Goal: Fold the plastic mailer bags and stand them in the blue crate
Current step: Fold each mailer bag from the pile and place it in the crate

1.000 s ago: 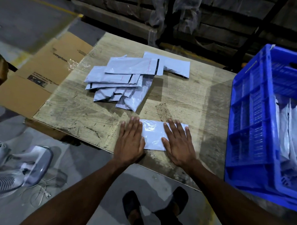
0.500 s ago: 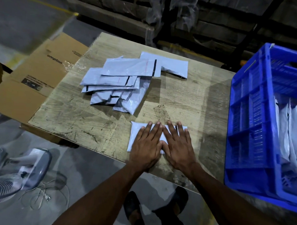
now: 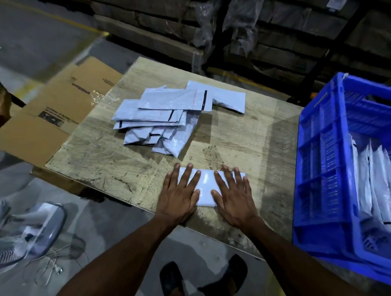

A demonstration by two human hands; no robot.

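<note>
A folded white mailer bag [image 3: 206, 188] lies flat near the front edge of the wooden table [image 3: 246, 136]. My left hand [image 3: 179, 195] presses palm-down on its left part, fingers spread. My right hand [image 3: 233, 198] presses flat on its right part. A loose pile of unfolded grey mailer bags [image 3: 169, 116] lies farther back at the table's middle. The blue crate [image 3: 322, 174] stands at the right, with several folded white bags [image 3: 375, 189] upright inside.
A flattened cardboard box [image 3: 58, 112] lies off the table's left side. A white fan [image 3: 16, 236] with a loose cable sits on the floor at lower left. Wrapped pallets fill the dark background. My feet in dark sandals show below the table edge.
My left hand slid right across the bag until it met the right hand, then moved back left. Both palms stay flat on the bag.
</note>
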